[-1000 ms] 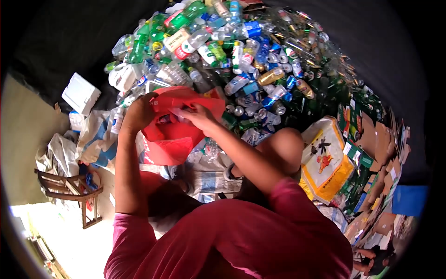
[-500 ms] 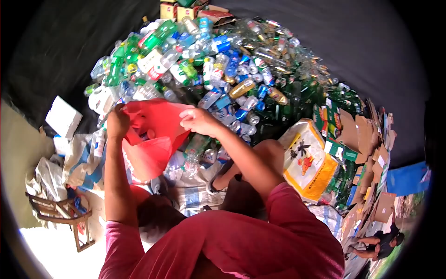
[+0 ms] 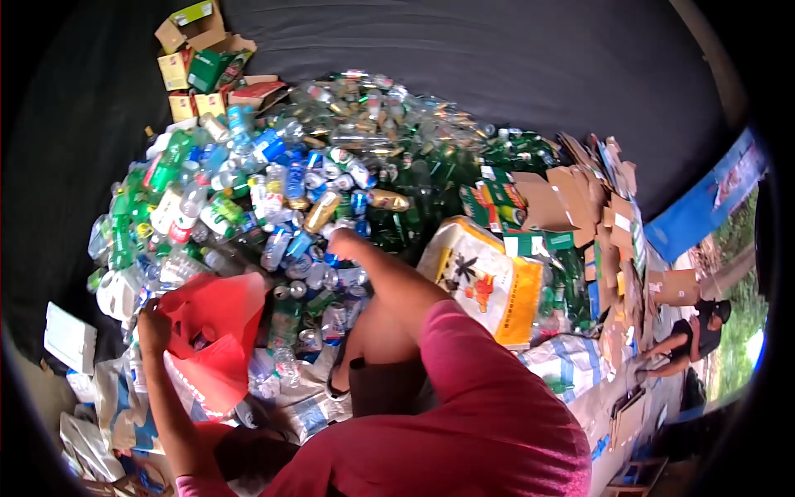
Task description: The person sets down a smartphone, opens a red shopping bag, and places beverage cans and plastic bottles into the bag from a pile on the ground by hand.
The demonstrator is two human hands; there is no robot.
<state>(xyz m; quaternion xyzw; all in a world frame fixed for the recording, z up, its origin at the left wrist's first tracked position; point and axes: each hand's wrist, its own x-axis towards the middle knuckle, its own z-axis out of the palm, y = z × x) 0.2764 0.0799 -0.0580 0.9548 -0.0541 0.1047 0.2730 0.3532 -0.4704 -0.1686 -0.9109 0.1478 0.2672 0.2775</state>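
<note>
Dark cloth (image 3: pixel 497 58) rising behind a heap of bottles and cans (image 3: pixel 236 211)

At near left, the left hand (image 3: pixel 155 327) is gripping the rim of a red bag (image 3: pixel 219 352), which is gaping beside the heap. Farther right, the right hand (image 3: pixel 348 246) is reaching over drink cans (image 3: pixel 323 211); whether it is holding anything, I cannot tell. At right, a white-and-yellow sack (image 3: pixel 484 282) is lying near cardboard (image 3: pixel 556 201).

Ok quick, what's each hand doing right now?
Left hand: holding the soft red bag by its edge.
Right hand: by colourful metal cans; open or closed, cannot tell.
</note>
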